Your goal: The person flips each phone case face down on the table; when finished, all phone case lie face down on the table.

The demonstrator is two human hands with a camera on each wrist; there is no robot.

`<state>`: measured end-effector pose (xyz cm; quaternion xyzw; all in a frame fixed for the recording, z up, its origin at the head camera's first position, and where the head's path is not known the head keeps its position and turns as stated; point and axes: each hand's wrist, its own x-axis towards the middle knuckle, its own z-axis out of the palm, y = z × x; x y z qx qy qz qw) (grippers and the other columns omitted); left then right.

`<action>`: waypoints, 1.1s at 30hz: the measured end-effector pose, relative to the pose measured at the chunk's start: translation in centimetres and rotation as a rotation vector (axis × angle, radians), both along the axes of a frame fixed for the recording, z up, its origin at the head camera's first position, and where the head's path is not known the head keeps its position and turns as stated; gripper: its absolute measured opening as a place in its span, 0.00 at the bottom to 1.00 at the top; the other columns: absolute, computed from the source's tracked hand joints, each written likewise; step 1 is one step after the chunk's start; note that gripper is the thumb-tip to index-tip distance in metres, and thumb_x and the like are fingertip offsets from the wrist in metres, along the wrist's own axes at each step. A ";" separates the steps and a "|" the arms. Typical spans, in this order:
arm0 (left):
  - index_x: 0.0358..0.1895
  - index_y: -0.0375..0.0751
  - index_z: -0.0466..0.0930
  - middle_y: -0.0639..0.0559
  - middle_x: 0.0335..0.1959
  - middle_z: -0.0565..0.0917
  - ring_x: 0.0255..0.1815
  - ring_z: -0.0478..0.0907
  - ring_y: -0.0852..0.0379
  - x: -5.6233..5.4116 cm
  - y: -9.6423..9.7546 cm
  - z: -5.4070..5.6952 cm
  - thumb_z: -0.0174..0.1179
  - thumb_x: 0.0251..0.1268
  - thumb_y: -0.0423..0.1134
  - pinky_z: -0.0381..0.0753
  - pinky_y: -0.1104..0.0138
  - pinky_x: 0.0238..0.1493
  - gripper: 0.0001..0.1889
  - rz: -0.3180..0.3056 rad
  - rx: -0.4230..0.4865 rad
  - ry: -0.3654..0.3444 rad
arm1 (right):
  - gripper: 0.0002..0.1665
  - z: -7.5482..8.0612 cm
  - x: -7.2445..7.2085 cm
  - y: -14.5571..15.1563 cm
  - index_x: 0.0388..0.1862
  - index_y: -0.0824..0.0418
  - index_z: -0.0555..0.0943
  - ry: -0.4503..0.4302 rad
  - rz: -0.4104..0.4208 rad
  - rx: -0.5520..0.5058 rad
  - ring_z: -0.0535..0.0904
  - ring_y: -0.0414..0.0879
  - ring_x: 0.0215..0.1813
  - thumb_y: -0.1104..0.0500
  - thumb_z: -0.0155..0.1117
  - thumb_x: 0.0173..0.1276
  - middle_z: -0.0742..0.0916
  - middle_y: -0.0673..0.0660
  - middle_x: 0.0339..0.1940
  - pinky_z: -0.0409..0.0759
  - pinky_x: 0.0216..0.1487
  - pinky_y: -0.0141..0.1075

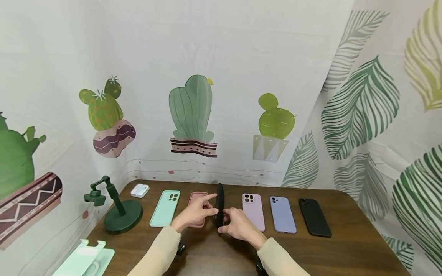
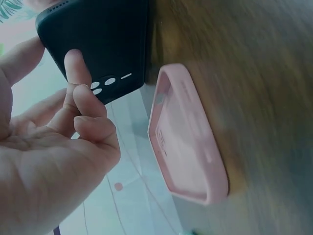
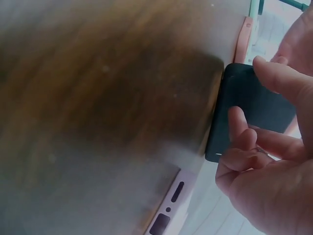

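A black phone case stands on its long edge on the table, between both hands, with its narrow side towards me. Light shows through its camera cutouts in the left wrist view, where its back faces the camera. My left hand holds it from the left, thumb at the edge and a finger against the back. From the right, my right hand pinches its near end, thumb along the edge and a fingertip on the dark face. Just left of it lies a pink phone case, open side up, partly hidden by my left hand in the head view.
Mint, lilac, blue and black phone cases lie in a row. A small white box sits back left. Left stand a dark green stand and a mint holder. A printed cloth hangs behind.
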<state>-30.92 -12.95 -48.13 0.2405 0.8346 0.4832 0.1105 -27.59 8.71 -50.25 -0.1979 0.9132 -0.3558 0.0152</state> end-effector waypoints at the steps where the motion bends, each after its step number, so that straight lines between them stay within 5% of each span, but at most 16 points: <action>1: 0.82 0.27 0.66 0.40 0.40 0.88 0.38 0.79 0.56 0.0 -0.2 0.0 0.66 0.79 0.36 0.74 0.70 0.42 0.34 0.001 -0.013 0.013 | 0.34 -0.1 0.0 0.0 0.58 0.74 0.85 -0.009 0.000 0.001 0.78 0.42 0.37 0.58 0.85 0.57 0.87 0.54 0.36 0.77 0.41 0.36; 11: 0.75 0.18 0.70 0.46 0.35 0.89 0.31 0.74 0.66 0.1 -0.8 -0.2 0.65 0.76 0.33 0.72 0.72 0.42 0.31 0.029 -0.127 0.153 | 0.40 0.0 -0.1 -0.2 0.61 0.79 0.83 -0.045 -0.039 0.037 0.80 0.43 0.37 0.56 0.86 0.56 0.88 0.54 0.34 0.82 0.45 0.40; 17: 0.76 0.18 0.70 0.54 0.26 0.82 0.19 0.65 0.66 0.4 -0.4 -0.6 0.76 0.66 0.38 0.72 0.68 0.34 0.41 0.055 -0.201 0.128 | 0.38 -1.3 -1.0 0.2 0.56 0.79 0.82 -0.040 -0.032 0.037 0.79 0.42 0.33 0.54 0.86 0.57 0.85 0.52 0.31 0.80 0.38 0.38; 23: 0.71 0.24 0.79 0.55 0.25 0.85 0.33 0.78 0.59 0.6 0.5 -0.8 0.86 0.49 0.45 0.65 0.49 0.58 0.46 0.138 -0.387 0.231 | 0.36 -3.0 -2.2 0.2 0.52 0.73 0.83 -0.068 -0.078 0.037 0.78 0.42 0.31 0.53 0.89 0.51 0.84 0.51 0.30 0.78 0.35 0.37; 27: 0.68 0.25 0.81 0.44 0.37 0.92 0.47 0.86 0.46 0.9 0.9 -1.0 0.87 0.47 0.45 0.65 0.46 0.57 0.45 0.171 -0.442 0.259 | 0.34 -5.4 -3.8 0.4 0.49 0.67 0.84 -0.065 -0.102 0.084 0.78 0.39 0.28 0.51 0.90 0.50 0.83 0.47 0.27 0.77 0.33 0.35; 33: 0.63 0.28 0.83 0.53 0.24 0.84 0.39 0.81 0.50 1.0 1.6 -1.2 0.88 0.45 0.48 0.65 0.48 0.53 0.42 0.189 -0.523 0.280 | 0.26 -6.5 -4.4 0.7 0.39 0.62 0.84 -0.019 -0.107 0.129 0.77 0.40 0.26 0.54 0.92 0.48 0.82 0.46 0.23 0.77 0.31 0.35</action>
